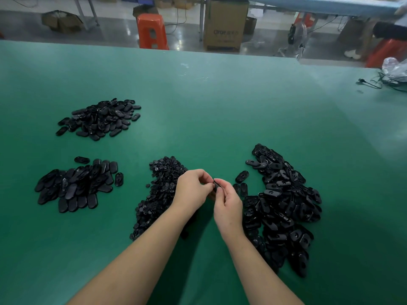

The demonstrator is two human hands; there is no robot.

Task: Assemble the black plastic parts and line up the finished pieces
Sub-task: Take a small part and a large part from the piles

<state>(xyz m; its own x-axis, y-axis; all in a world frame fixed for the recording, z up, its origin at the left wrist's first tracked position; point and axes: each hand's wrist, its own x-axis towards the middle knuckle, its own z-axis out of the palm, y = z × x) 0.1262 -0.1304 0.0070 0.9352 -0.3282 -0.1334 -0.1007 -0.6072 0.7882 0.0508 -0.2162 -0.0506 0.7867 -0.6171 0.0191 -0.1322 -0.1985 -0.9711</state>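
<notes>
Forearms reaching in from the near edge over the green desk [220, 102]. Left hand [192, 190] and right hand [228, 205] raised just above the surface, fingertips meeting, both pinching one small black part [217, 185] between them; hard to tell whether one piece or two already pressed together, since fingers hide most of it. Probably mid-assembly of a single unit.

Just left of the hands, heap of small round pieces [158, 194], partly hidden under the left forearm. Just right of the hands, large heap of oval plates with holes [284, 205], a few strays lying loose between that heap and the right hand. Both supply heaps large, so plenty apparently left to do.

Farther left, well apart from the hands, overlapping cluster of oval pieces [77, 186], many lying side by side in rough rows, smooth faces up; likely the finished ones, lined up only loosely. Beyond that, toward the far left, second looser pile of oval pieces [99, 118]; finished or raw, cannot tell.

Judged overall: somewhere in the middle, with a fair batch done and much unassembled stock remaining.

At the far right corner of the desk, black cable [374, 84] and crumpled clear plastic bag [395, 69]. Past the far edge, on the floor, orange stool [152, 31] and cardboard box [224, 25].
</notes>
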